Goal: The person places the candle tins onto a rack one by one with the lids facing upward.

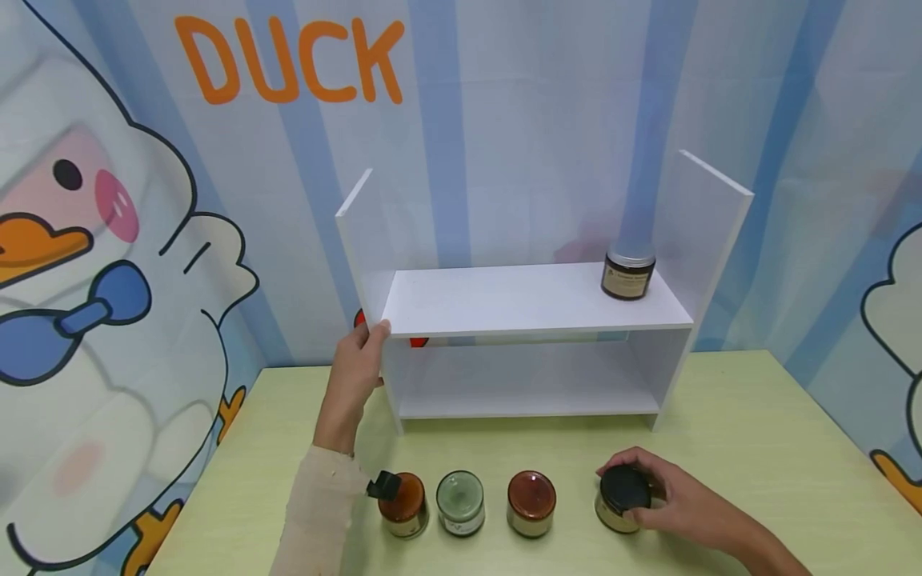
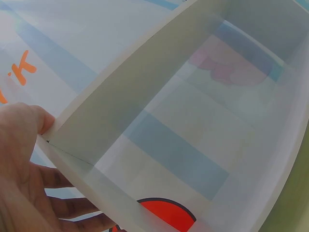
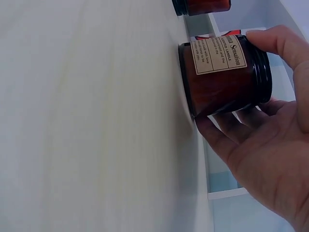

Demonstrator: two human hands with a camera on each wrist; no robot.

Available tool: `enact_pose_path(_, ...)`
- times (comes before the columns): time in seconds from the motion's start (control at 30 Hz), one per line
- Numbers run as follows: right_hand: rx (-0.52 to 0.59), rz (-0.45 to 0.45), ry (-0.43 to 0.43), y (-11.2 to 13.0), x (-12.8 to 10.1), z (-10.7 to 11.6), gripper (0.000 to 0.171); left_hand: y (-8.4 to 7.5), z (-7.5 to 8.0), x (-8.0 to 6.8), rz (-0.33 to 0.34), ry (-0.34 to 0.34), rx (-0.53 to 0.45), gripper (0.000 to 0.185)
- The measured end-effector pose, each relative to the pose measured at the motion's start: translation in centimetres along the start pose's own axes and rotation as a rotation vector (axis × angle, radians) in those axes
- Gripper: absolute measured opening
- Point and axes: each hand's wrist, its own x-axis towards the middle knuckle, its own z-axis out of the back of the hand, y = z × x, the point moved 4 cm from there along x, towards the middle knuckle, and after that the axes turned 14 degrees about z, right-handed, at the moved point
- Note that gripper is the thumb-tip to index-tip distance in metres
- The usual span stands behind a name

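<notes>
My right hand [image 1: 666, 500] curls its thumb and fingers round a scented candle jar [image 1: 621, 500] at the front right of the table. In the right wrist view the jar shows dark amber glass, a black lid and a beige label [image 3: 219, 54], with its base at the tabletop. My left hand [image 1: 356, 360] grips the left side of a white two-tier shelf [image 1: 519, 300]. The left wrist view shows the thumb [image 2: 44, 121] on the middle board's front edge and the fingers [image 2: 77, 208] behind the side panel.
Left of the held jar stand a reddish-brown jar [image 1: 531, 502], a green jar [image 1: 460, 502] and an amber bottle [image 1: 403, 508] with a black top, near my left sleeve [image 1: 317, 512]. A silver-lidded dark jar [image 1: 627, 276] sits at the right of the shelf's upper tier. A duck-print curtain [image 1: 504, 120] hangs behind.
</notes>
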Motion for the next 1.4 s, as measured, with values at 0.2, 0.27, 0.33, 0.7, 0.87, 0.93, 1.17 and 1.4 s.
enact_pose_path(0.2, -0.011, -0.015, 0.015, -0.22, -0.24, 0.13, 0.057, -0.09, 0.00, -0.04, -0.002, 0.006, 0.001, 0.068)
enact_pose_path(0.27, -0.007, -0.015, 0.013, -0.30, -0.34, 0.14, 0.059, -0.14, 0.01, -0.03, -0.002, 0.010, 0.001, 0.069)
enact_pose_path(0.33, 0.009, -0.007, 0.012, -0.34, -0.41, 0.14, 0.059, -0.20, 0.01, 0.02, -0.002, 0.012, 0.002, 0.069)
enact_pose_path(0.7, 0.011, 0.050, 0.007, -0.49, -0.39, 0.27, 0.058, -0.43, 0.05, 0.13, 0.006, 0.009, 0.001, 0.068)
enact_pose_path(0.87, -0.030, 0.059, -0.018, -0.19, -0.46, 0.18, 0.058, -0.38, 0.02, 0.01, 0.008, 0.007, 0.001, 0.069)
enact_pose_path(0.93, -0.044, 0.052, -0.026, -0.05, -0.45, 0.15, 0.058, -0.36, 0.02, -0.02, 0.008, 0.007, -0.003, 0.068)
enact_pose_path(1.17, -0.078, -0.003, -0.077, 0.02, -0.40, 0.41, 0.059, -0.17, 0.04, 0.10, 0.004, 0.010, -0.019, 0.066)
enact_pose_path(1.4, -0.086, -0.066, -0.125, -0.20, -0.50, 0.73, 0.058, -0.12, 0.03, -0.06, 0.008, 0.008, -0.020, 0.067)
